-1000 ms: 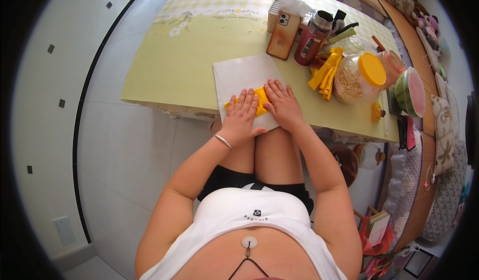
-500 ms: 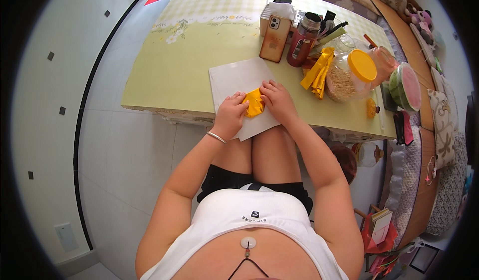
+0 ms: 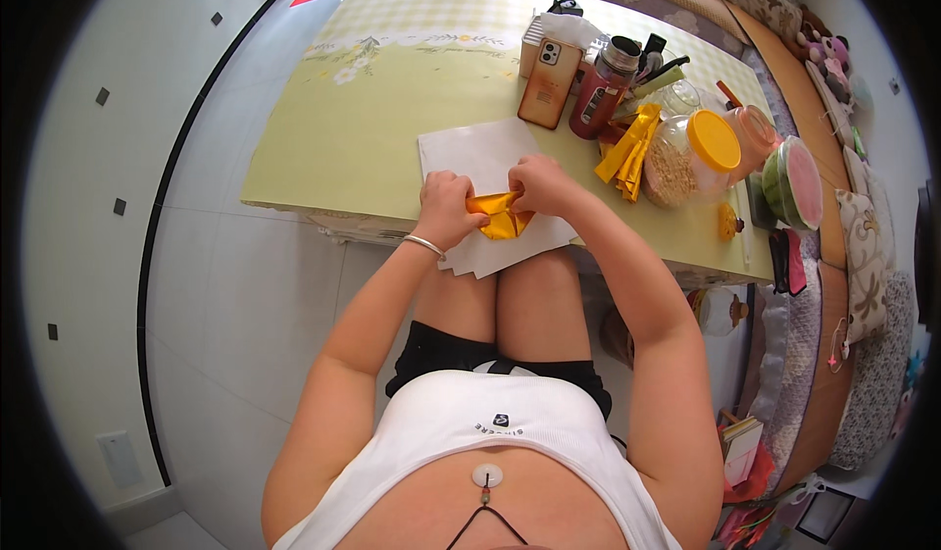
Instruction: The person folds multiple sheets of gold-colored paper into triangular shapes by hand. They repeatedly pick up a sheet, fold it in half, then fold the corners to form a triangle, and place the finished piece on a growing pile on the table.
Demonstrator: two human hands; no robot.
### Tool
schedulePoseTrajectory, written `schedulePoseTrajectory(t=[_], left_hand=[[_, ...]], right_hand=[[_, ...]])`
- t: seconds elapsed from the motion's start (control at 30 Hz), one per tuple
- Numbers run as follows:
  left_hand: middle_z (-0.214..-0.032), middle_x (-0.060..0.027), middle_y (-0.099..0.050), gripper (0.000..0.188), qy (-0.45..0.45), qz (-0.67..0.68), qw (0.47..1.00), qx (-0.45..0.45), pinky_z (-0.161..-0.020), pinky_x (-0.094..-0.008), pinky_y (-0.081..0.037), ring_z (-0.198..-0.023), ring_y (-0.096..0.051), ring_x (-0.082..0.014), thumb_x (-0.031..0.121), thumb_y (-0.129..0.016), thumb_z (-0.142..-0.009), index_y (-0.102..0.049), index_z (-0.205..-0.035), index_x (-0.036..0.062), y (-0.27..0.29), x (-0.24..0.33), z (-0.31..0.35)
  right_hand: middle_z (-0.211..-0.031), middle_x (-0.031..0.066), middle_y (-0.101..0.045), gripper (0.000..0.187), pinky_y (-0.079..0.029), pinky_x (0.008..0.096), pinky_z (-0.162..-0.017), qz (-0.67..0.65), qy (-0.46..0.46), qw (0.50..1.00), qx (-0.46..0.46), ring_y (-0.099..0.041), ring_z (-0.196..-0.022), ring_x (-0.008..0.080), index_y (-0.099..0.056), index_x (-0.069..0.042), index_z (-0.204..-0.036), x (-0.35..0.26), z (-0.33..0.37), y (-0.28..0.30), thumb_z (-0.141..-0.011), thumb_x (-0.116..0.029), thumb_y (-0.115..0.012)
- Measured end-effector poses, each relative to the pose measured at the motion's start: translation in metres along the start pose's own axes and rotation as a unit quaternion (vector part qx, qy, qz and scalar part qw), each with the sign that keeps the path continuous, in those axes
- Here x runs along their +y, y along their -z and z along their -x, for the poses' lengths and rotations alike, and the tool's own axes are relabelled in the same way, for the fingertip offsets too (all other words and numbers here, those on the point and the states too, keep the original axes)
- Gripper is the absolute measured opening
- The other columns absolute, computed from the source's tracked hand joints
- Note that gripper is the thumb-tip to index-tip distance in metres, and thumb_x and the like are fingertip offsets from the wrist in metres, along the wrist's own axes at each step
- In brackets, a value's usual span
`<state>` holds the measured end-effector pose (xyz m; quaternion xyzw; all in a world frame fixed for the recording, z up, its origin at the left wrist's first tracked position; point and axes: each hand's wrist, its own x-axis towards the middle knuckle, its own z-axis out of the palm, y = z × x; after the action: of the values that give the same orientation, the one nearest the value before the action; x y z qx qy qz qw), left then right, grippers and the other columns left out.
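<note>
Glossy, foil-like yellow wrapper (image 3: 503, 224); matt white paper (image 3: 472, 151); shiny metal-looking bangle (image 3: 424, 243).

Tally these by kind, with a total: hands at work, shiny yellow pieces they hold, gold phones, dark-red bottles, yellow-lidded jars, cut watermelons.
Hands: 2 (left hand, right hand)
Held yellow piece: 1
Gold phone: 1
Dark-red bottle: 1
Yellow-lidded jar: 1
Cut watermelon: 1
Total: 7

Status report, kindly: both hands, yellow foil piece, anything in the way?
Left hand, right hand: pinching yellow foil piece at opposite sides. Foil creased, over white paper. Phone, bottle beyond, clear of hands.
</note>
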<state>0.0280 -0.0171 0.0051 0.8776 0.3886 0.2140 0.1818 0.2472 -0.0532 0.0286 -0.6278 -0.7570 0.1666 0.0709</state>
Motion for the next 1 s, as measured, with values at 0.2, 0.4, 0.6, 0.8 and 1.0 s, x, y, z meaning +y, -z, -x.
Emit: schedulePoseTrajectory(t=[0.2, 0.4, 0.6, 0.8, 1.0], left_hand=[[-0.096, -0.0093, -0.061, 0.043, -0.017, 0.067, 0.997, -0.023, -0.084, -0.0418, -0.046, -0.098, -0.056, -0.0316, 0.02, -0.09, -0.057, -0.063, -0.087, 0.0072, -0.001, -0.002, -0.012], [-0.125, -0.017, -0.061, 0.095, -0.058, 0.158, 0.985, 0.024, -0.106, -0.0454, -0.039, -0.12, -0.053, -0.0346, 0.038, -0.088, -0.066, -0.046, -0.14, -0.0041, -0.013, -0.03, -0.001], [-0.132, -0.0171, -0.057, 0.09, -0.079, 0.115, 0.99, 0.035, -0.11, -0.0467, -0.034, -0.126, -0.049, -0.0353, 0.039, -0.086, -0.069, -0.049, -0.141, 0.0003, -0.013, -0.031, 0.006], [-0.137, -0.0159, -0.053, 0.08, -0.096, 0.084, 0.992, -0.01, -0.115, -0.0501, -0.03, -0.13, -0.046, -0.0348, 0.034, -0.083, -0.069, -0.054, -0.136, 0.0009, -0.004, -0.026, 0.009], [-0.137, -0.0141, -0.052, 0.075, -0.098, 0.053, 0.994, 0.004, -0.117, -0.0524, -0.027, -0.13, -0.047, -0.0338, 0.033, -0.08, -0.071, -0.055, -0.134, 0.0002, -0.003, -0.021, 0.013]], right_hand=[[-0.097, 0.0133, -0.072, 0.028, -0.054, 0.0402, -0.079, -0.176, -0.065, 0.982, 0.005, -0.068, -0.089, 0.0316, -0.072, -0.012, -0.11, -0.019, 0.027, 0.012, -0.082, -0.009, -0.068], [-0.096, 0.0154, -0.072, 0.025, -0.053, 0.0325, -0.08, -0.314, -0.103, 0.91, 0.251, -0.069, -0.09, 0.0268, -0.072, -0.004, -0.109, -0.003, 0.111, 0.028, -0.087, 0.002, -0.062], [-0.101, 0.0182, -0.071, 0.023, -0.053, 0.035, -0.084, -0.121, -0.169, 0.814, 0.543, -0.069, -0.092, 0.0303, -0.071, 0.001, -0.109, 0.003, 0.142, 0.04, -0.089, 0.002, -0.06], [-0.109, 0.0253, -0.065, 0.031, -0.051, 0.0444, -0.09, 0.002, -0.231, 0.835, 0.5, -0.063, -0.102, 0.0391, -0.063, 0.006, -0.121, 0.052, 0.09, 0.029, -0.091, -0.003, -0.058], [-0.098, 0.0226, -0.061, 0.02, -0.053, 0.046, -0.079, 0.033, -0.292, 0.854, 0.429, -0.064, -0.091, 0.0393, -0.063, 0.002, -0.105, 0.073, 0.055, 0.018, -0.09, -0.012, -0.064]])
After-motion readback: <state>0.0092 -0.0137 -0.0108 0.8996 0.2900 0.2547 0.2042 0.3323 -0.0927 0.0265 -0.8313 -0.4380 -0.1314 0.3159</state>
